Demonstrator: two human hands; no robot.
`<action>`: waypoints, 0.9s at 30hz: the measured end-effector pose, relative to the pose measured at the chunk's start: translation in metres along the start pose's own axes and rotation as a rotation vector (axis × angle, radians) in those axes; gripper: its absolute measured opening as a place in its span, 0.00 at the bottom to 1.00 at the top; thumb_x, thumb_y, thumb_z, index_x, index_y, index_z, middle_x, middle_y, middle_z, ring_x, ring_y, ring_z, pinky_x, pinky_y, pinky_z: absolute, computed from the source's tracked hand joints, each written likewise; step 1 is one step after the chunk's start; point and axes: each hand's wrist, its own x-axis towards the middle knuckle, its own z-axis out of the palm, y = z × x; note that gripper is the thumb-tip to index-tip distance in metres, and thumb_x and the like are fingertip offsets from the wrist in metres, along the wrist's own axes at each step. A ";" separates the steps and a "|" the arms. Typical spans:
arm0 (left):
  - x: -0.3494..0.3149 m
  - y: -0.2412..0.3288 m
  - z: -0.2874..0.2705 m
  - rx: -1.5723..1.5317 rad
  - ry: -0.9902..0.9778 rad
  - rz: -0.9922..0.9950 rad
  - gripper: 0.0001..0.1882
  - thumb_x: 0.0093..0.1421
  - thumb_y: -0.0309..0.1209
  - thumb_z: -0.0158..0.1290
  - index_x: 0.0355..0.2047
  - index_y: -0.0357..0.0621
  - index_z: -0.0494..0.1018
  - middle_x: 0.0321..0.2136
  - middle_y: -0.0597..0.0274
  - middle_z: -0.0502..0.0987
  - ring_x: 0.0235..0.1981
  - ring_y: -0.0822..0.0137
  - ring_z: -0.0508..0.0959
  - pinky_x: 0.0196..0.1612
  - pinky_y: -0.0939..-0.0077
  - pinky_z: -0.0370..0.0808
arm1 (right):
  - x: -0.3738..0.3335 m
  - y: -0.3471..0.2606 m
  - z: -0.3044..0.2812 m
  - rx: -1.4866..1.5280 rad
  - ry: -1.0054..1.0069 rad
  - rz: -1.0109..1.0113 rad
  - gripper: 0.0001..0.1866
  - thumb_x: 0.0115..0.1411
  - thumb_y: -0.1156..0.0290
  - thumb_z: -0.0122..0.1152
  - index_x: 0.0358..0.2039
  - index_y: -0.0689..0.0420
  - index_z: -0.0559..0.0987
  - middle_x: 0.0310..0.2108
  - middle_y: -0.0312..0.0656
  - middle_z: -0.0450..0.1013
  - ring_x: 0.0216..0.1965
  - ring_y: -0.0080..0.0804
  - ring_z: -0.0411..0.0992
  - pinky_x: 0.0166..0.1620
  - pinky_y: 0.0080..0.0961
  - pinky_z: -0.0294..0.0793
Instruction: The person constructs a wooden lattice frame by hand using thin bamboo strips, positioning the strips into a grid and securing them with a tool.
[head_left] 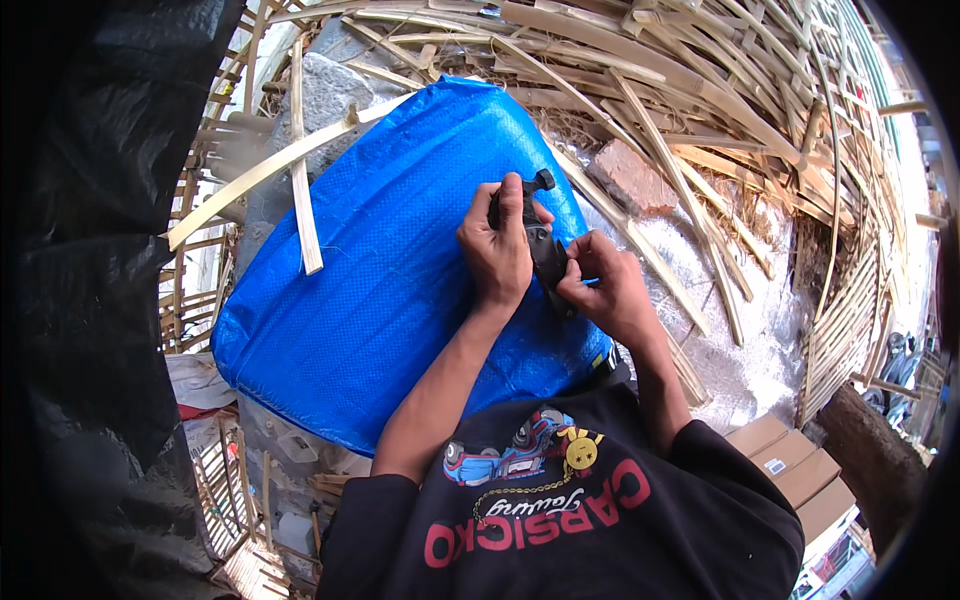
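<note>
Fingers of the left hand are clamped around the upper part of a black, elongated hand-held device, the thumb laid along its upper end. Fingers of the right hand are curled, with thumb and forefinger drawn close together at the device's right side; whether they clamp a part of it cannot be told. The device lies between the two hands, tilted, and a dark knob-like end projects just beyond the left fingertips.

Beneath the fingers and well to their left spreads a blue, woven-plastic sheet, wrapped over a bulky, rounded form. Nearer the body than the fingers is a black short-sleeved shirt with a coloured print.

To the left of the fingers, a short, pale, flat bamboo strip overlaps the sheet's edge, crossing a longer, curved, pale strip. Farther beyond the left fingers lies a rough grey stone. Beyond the right fingers sits a reddish, block-shaped brick, backed by a large heap of split tan bamboo.

Outermost, a black plastic sheet hangs far to the left of the fingers; brown cardboard boxes and a dark brown log lie to their lower right.
</note>
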 end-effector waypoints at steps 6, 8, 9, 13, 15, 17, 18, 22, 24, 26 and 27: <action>-0.001 0.000 -0.002 0.029 0.003 0.000 0.20 0.72 0.42 0.44 0.27 0.41 0.68 0.19 0.60 0.77 0.19 0.74 0.76 0.24 0.78 0.73 | -0.005 0.012 0.004 0.050 0.087 -0.006 0.08 0.57 0.80 0.58 0.36 0.64 0.70 0.21 0.44 0.75 0.26 0.27 0.78 0.31 0.26 0.76; -0.003 0.003 -0.004 0.035 0.017 -0.023 0.20 0.72 0.42 0.44 0.28 0.40 0.68 0.19 0.62 0.77 0.19 0.75 0.76 0.23 0.78 0.71 | -0.007 0.021 0.007 0.124 0.114 0.000 0.07 0.58 0.80 0.56 0.36 0.63 0.69 0.20 0.41 0.73 0.23 0.19 0.74 0.29 0.23 0.74; -0.002 0.003 -0.003 0.036 0.028 -0.015 0.20 0.73 0.42 0.43 0.27 0.41 0.68 0.19 0.61 0.77 0.19 0.74 0.76 0.24 0.79 0.72 | -0.008 0.022 0.006 0.133 0.125 0.016 0.06 0.59 0.81 0.55 0.36 0.63 0.68 0.21 0.40 0.74 0.24 0.19 0.73 0.30 0.23 0.74; -0.001 0.004 0.001 -0.002 0.084 0.002 0.21 0.73 0.42 0.41 0.27 0.41 0.67 0.19 0.60 0.77 0.19 0.74 0.75 0.24 0.80 0.72 | -0.011 0.038 0.014 0.403 0.238 0.013 0.04 0.63 0.80 0.52 0.37 0.63 0.67 0.27 0.41 0.76 0.28 0.18 0.72 0.32 0.20 0.74; 0.001 0.006 0.001 0.019 0.095 0.011 0.21 0.73 0.42 0.41 0.27 0.41 0.67 0.20 0.60 0.77 0.19 0.73 0.75 0.24 0.80 0.73 | -0.013 0.040 0.017 0.462 0.258 0.010 0.04 0.64 0.80 0.51 0.38 0.63 0.67 0.29 0.42 0.76 0.30 0.19 0.72 0.34 0.19 0.74; 0.000 0.006 0.000 0.055 0.101 0.024 0.21 0.73 0.43 0.40 0.27 0.42 0.66 0.20 0.60 0.77 0.19 0.73 0.75 0.25 0.80 0.73 | -0.016 0.038 0.021 0.510 0.289 0.012 0.03 0.66 0.78 0.49 0.39 0.63 0.66 0.30 0.43 0.77 0.30 0.19 0.72 0.35 0.18 0.74; 0.000 0.007 0.000 0.049 0.096 0.033 0.21 0.73 0.43 0.40 0.27 0.42 0.66 0.20 0.60 0.77 0.19 0.73 0.75 0.25 0.80 0.73 | -0.017 0.036 0.022 0.508 0.293 0.002 0.03 0.66 0.78 0.49 0.39 0.63 0.66 0.30 0.43 0.77 0.30 0.19 0.72 0.35 0.18 0.74; 0.001 0.011 0.003 0.037 0.105 -0.002 0.21 0.73 0.44 0.40 0.28 0.42 0.66 0.20 0.60 0.77 0.20 0.73 0.75 0.26 0.80 0.73 | -0.019 0.034 0.022 0.482 0.334 -0.007 0.04 0.68 0.75 0.47 0.40 0.62 0.65 0.34 0.46 0.79 0.30 0.19 0.73 0.37 0.18 0.74; 0.000 0.008 0.000 -0.056 0.167 -0.005 0.21 0.73 0.41 0.42 0.27 0.40 0.67 0.20 0.59 0.78 0.20 0.72 0.76 0.26 0.78 0.73 | -0.023 0.035 0.025 0.632 0.347 0.066 0.05 0.70 0.73 0.46 0.41 0.61 0.64 0.35 0.47 0.79 0.31 0.20 0.74 0.37 0.18 0.74; 0.002 0.008 0.003 -0.051 0.180 -0.011 0.21 0.73 0.42 0.41 0.27 0.39 0.67 0.21 0.58 0.78 0.20 0.71 0.76 0.27 0.77 0.73 | -0.022 0.035 0.026 0.615 0.352 0.091 0.06 0.70 0.72 0.45 0.42 0.61 0.64 0.36 0.48 0.79 0.32 0.21 0.74 0.36 0.18 0.75; 0.002 0.009 0.005 -0.057 0.191 -0.028 0.21 0.73 0.42 0.41 0.27 0.39 0.66 0.21 0.57 0.78 0.21 0.71 0.76 0.27 0.77 0.73 | -0.021 0.033 0.027 0.638 0.362 0.089 0.06 0.70 0.72 0.46 0.42 0.60 0.64 0.36 0.48 0.78 0.32 0.21 0.75 0.36 0.18 0.75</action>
